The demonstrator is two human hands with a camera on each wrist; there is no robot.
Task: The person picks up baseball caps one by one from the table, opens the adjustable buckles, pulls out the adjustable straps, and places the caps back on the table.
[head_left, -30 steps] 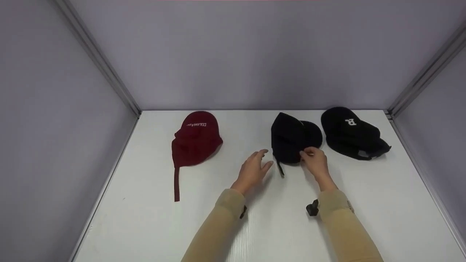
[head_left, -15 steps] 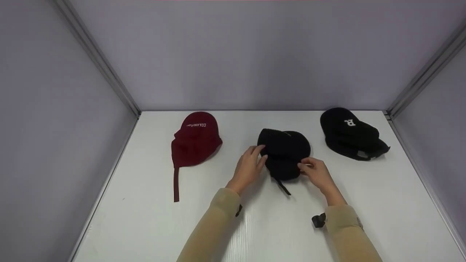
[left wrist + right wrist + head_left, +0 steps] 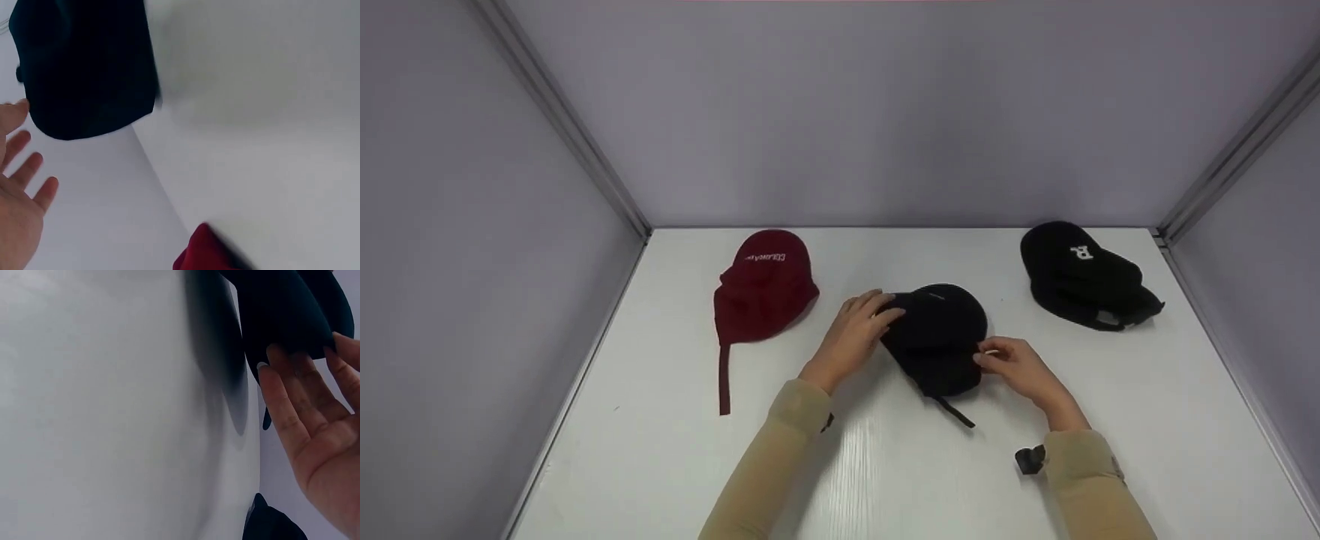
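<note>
A black baseball cap [image 3: 937,330] is between my two hands at mid-table, its loose strap [image 3: 956,412] trailing toward me. Small light lettering marks its crown. My right hand [image 3: 1020,367] pinches the cap's right edge; in the right wrist view, fingertips [image 3: 273,374] lie under the fabric with the thumb above. At the cap's left side is my left hand [image 3: 851,334], fingers loosely extended over its edge. The left wrist view shows one fingertip [image 3: 22,107] at the rim of the cap [image 3: 84,67] and the other fingers spread apart from it.
On the white table [image 3: 660,465], a dark red cap [image 3: 765,292] lies at the left with its strap toward me. Another black cap [image 3: 1084,277] with a white R lies at back right. Grey panels [image 3: 840,112] enclose the back and sides.
The black cap has come left and toward me, turning so its crown lettering shows. My right hand moved with it, keeping its pinch; my left hand shifted left and reached the cap's edge.
</note>
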